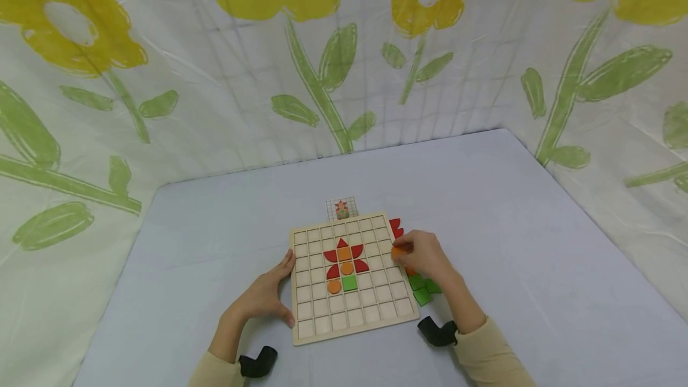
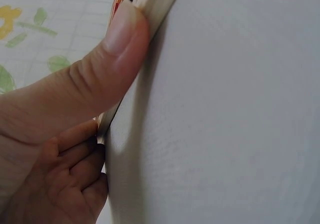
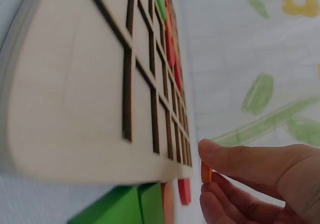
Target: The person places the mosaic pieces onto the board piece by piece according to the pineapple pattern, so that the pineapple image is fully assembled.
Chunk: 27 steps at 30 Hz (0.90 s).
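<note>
A wooden grid board (image 1: 317, 310) lies on the table, its frame seen close up in the right wrist view. On it sit a red triangle (image 1: 342, 243), an orange square (image 1: 344, 254), two orange discs (image 1: 334, 286), a green square (image 1: 350, 282) and several red curved pieces (image 1: 359, 251). My left hand (image 1: 263, 294) rests along the board's left edge, thumb (image 2: 122, 36) and fingertips spread apart against it. Over the right edge, my right hand (image 1: 427, 252) pinches an orange tile (image 3: 206, 172) between thumb and fingers. Its shape is partly hidden.
A small pattern card (image 1: 350, 203) lies at the board's far edge. Along the right side are red pieces (image 1: 396, 227), an orange piece (image 1: 411, 270) and several green squares (image 1: 422, 297). Black wrist mounts (image 1: 438, 332) sit by both sleeves. A flower-printed curtain (image 1: 215, 94) hangs behind the table.
</note>
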{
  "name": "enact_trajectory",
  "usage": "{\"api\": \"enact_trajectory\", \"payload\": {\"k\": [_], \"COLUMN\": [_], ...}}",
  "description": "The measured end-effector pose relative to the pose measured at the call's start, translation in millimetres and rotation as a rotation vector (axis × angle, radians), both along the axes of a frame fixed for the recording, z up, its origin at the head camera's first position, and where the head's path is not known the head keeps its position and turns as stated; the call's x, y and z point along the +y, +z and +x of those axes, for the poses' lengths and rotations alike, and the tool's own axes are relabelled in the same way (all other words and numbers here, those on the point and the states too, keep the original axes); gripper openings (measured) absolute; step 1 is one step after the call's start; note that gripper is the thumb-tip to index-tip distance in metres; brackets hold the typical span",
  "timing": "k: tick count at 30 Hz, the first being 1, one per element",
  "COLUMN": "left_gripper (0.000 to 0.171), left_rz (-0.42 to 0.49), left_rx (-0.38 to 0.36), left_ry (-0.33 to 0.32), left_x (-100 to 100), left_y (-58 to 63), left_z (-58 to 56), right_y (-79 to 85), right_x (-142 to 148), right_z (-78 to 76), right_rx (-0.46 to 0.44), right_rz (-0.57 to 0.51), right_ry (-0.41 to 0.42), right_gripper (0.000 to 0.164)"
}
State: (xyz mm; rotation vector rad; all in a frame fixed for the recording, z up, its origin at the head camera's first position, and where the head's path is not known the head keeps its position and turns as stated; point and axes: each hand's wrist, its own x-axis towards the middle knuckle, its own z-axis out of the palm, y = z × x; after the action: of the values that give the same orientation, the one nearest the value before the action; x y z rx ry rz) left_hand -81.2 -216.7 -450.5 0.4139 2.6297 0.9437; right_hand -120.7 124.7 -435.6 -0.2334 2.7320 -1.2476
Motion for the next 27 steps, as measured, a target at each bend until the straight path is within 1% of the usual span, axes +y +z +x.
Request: {"api": "enact_trajectory", "payload": {"k": [4,7,12,14,18,21,27], "left_gripper": [0.132,0.132,0.132,0.132,0.132,0.131,0.131], "left_rz": [-0.005,-0.007,-0.005,-0.003,0.0,0.003,-0.005], "left_rx": [0.005,0.013,0.012,0.007,0.007,0.004,-0.004], "left_ry": [-0.001,-0.008,-0.007,-0.002,-0.003,0.002,0.006], "left_x": [0,0,1,1,1,1,1], "left_y": [0.9,1.1,0.6,0.8,1.9,3.0,1.7], "left_z": [0.8,1.0,0.7,0.8,1.4,1.7,0.7], "right_y": [1.5,1.2,-1.0,-1.6,-1.4,-2.3,-6.4], "right_x": [-10,-19,-32,-37,-44,-48,-52], "right_z": [4.0,7.7,13.1,14.5,16.9,18.4,20.3], "right_rx": [0.028,0.054,0.082,0.079,0.044,0.044,0.079], "right_rz": [-0.024,-0.027,0.002,0.012,0.017,0.017,0.044], "right_ry": [0.036,0.093,0.168,0.179,0.188,0.196,0.215], "right_gripper": [0.026,0.022,0.02,0.02,0.019,0.018,0.017]}}
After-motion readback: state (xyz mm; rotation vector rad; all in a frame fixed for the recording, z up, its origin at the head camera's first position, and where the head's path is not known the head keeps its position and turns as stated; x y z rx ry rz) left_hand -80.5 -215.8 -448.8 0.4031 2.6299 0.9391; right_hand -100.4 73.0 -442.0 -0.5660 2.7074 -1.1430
